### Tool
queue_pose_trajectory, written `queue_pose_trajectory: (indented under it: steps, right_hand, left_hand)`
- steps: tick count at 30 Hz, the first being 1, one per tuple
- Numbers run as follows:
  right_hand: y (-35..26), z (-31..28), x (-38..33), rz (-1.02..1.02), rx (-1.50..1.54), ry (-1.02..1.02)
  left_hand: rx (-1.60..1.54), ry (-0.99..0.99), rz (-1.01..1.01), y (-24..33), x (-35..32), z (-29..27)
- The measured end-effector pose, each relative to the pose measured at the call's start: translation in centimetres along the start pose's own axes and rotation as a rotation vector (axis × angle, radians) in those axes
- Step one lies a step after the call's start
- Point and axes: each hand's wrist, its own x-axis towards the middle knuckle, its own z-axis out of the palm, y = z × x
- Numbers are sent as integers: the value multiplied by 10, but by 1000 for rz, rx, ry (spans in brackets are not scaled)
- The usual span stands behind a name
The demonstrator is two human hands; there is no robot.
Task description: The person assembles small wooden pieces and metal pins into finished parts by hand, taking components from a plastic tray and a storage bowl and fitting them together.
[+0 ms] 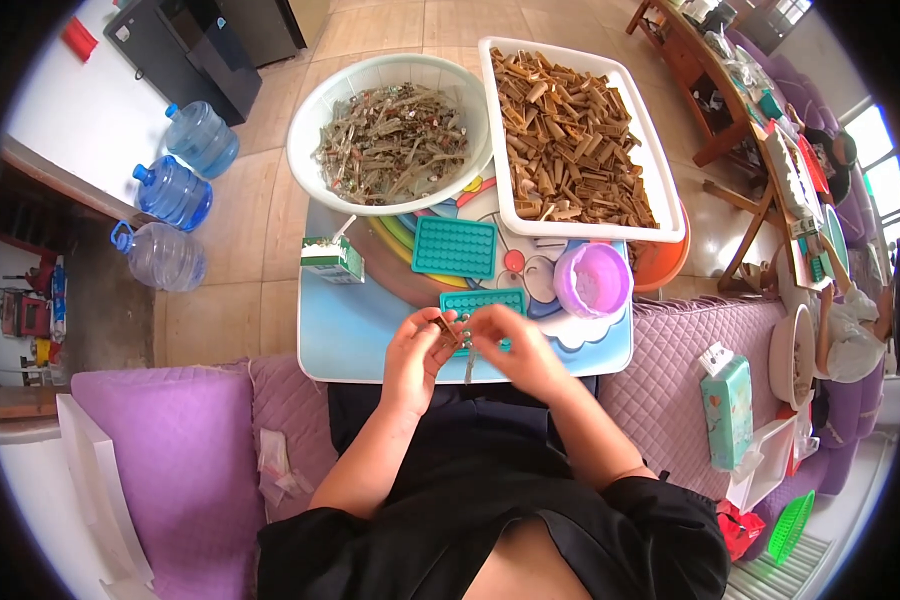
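Nearest to us are the black shirt (490,520) and both forearms, which enter from the near edge and meet over the near rim of the small table (355,345).

Left hand (417,355): fingers curled, pinching a small brown piece (447,328) at the fingertips. Right hand (515,350): fingers curled toward the same piece; a thin grey strip (469,366) hangs down between the two hands, and we cannot tell which hand grips it. The hands touch or nearly touch at the fingertips.

Just beyond the hands, partly covered by them, lies a teal tray (483,299). A second teal tray (455,247) lies farther out, near the table's middle. To the right of the trays stands a purple bowl (592,280). To the left, near the table's left edge, stands a small green-and-white carton (331,257) with a straw.

At the far left of the table sits a round white basin (320,115) holding mixed grey-brown pieces. At the far right sits a white rectangular bin (660,180) filled with brown pieces; the two touch or nearly touch.

We sit on a purple quilted sofa (170,440). A teal tissue box (727,410) lies on it to the right. Three blue water jugs (173,192) stand on the floor, far left.
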Motion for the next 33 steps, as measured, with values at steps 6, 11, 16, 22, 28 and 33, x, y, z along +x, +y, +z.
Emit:
queue_pose_trajectory:
  steps: [6, 11, 16, 22, 28, 33]
  right_hand:
    - [-27, -55, 87, -29, 68, 255]
    - [-33, -75, 169, -132, -21, 318]
    - [-32, -41, 169, -63, 51, 47]
    - [11, -15, 97, -217, -523, -264]
    - [38, -3, 62, -3, -530, -195]
    - [44, -1, 54, 4, -545, -183]
  left_hand:
    - [19, -13, 85, 19, -4, -9]
    - [9, -27, 55, 22, -13, -13]
    - [-40, 1, 51, 21, -12, -37]
    - [-103, 51, 10, 32, 1, -45]
    - [-151, 3, -11, 30, 13, -37]
    - [-153, -55, 9, 20, 10, -32]
